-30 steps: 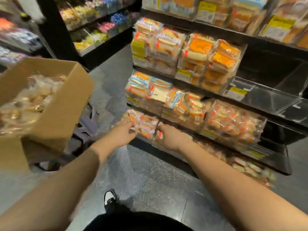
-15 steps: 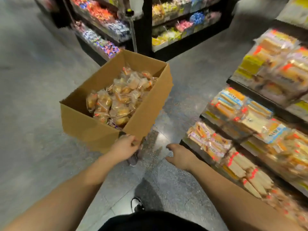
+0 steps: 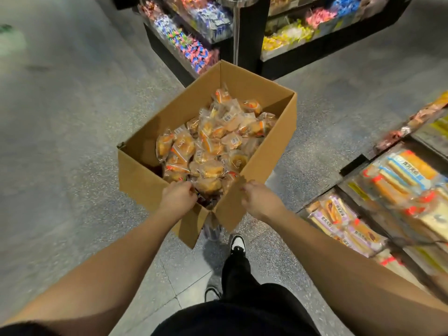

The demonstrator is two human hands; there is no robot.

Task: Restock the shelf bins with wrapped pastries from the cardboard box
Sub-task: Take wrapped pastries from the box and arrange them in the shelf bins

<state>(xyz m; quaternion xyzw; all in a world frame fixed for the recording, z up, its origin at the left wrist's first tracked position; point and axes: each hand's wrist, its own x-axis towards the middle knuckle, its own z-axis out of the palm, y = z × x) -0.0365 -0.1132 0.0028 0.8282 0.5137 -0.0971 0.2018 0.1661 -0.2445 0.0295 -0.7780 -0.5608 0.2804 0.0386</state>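
**Both hands reach into the pastry box**

A person stands over an open cardboard box (image 3: 143, 175) heaped with wrapped pastries (image 3: 213, 141). The left hand (image 3: 178, 198) curls its fingers into the nearest wrappers, seemingly gathering some. The right hand (image 3: 258, 200) pinches the box's near wall, likely steadying it. The box sits just beside the shelf bins (image 3: 378, 204), to the person's right, keeping each carry short.

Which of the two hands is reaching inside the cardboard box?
The left hand: its fingers are among the pastries, while the right hand is at the box's near wall.
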